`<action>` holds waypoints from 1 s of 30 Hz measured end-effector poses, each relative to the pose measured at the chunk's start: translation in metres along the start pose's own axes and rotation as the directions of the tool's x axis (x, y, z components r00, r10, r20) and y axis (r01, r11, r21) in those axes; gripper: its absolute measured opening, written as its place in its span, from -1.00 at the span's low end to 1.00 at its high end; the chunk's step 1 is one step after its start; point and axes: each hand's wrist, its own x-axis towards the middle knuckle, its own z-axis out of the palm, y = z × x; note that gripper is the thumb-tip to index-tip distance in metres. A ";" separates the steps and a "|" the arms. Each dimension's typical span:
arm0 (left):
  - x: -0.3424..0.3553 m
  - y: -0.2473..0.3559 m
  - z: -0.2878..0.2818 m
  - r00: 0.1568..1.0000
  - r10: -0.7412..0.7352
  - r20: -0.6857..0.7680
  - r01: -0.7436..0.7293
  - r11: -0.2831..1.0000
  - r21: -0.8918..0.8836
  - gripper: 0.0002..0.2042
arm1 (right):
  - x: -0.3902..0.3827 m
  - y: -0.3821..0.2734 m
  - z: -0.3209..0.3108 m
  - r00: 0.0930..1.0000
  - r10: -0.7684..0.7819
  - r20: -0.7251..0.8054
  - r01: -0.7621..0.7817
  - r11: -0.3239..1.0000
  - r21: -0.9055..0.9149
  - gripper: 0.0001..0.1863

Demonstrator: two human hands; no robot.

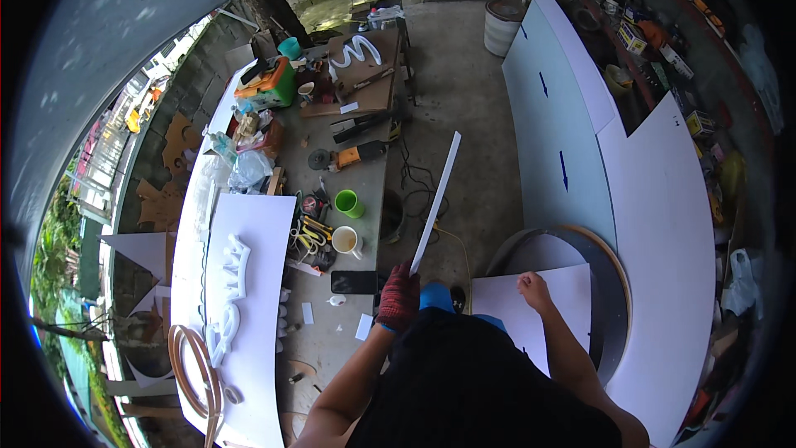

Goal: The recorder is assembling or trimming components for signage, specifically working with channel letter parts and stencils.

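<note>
Concrete-floored workshop, open to daylight on the left, with a long cluttered counter (pixel 365 158) running away from the body and big white panels (pixel 564 116) laid across the floor on the right. Standing at the near end of that counter.

Left hand (pixel 399 297), in a red glove, closed around the near end of a long white strip (pixel 437 199); fingers wrapped tight on it. Strip slanting up and away over the floor, its far end unsupported, just beside the counter's edge. Right hand (pixel 533 289) bare, resting on the upper edge of a white sheet (pixel 543 319) that lies across a round ring-shaped form (pixel 612 282). Its fingers bent loosely on the surface, pinching nothing.

Probably wise here:
- Grip the strip a little further up, or lower its angle, since so long a piece held by one end looks likely to sag or whip.
- Press the sheet down with a flat palm so that it cannot slide off the curved form.
- Swing the far end wide of the green cup (pixel 349 203), the white mug (pixel 344 241) and the dark phone (pixel 355 282) near the counter's edge.
- Mind the black cable (pixel 412 178) trailing on the floor beneath the strip.
- Watch the strip's thin edge against the ungloved hand.
</note>
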 end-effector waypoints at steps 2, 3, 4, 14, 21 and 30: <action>0.031 0.018 0.001 0.997 0.065 0.029 -0.067 0.995 0.071 -0.74 | 0.009 -0.017 -0.021 0.994 -0.035 -0.099 0.043 0.996 0.075 -0.86; 0.047 0.025 0.004 0.996 0.064 0.063 -0.065 0.998 0.016 -0.75 | 0.010 -0.027 -0.032 0.993 -0.027 -0.117 0.033 0.998 0.051 -0.85; 0.059 0.029 0.007 0.993 0.062 0.095 -0.059 0.998 -0.039 -0.76 | 0.018 -0.019 -0.033 0.993 -0.025 -0.115 0.032 0.998 0.061 -0.85; 0.193 0.038 0.064 0.983 0.007 0.183 0.024 0.986 -0.167 -0.74 | 0.095 -0.033 -0.019 0.995 0.035 -0.094 -0.019 0.985 0.173 -0.80; 0.323 0.021 0.106 0.978 -0.096 0.186 0.132 0.971 -0.197 -0.71 | 0.233 -0.096 -0.055 0.998 -0.052 0.038 0.053 0.998 -0.024 -0.79; 0.483 0.030 0.052 0.937 -0.249 0.243 0.258 0.966 -0.004 -0.63 | 0.395 -0.216 -0.164 0.972 -0.081 -0.219 0.083 0.997 -0.002 -0.86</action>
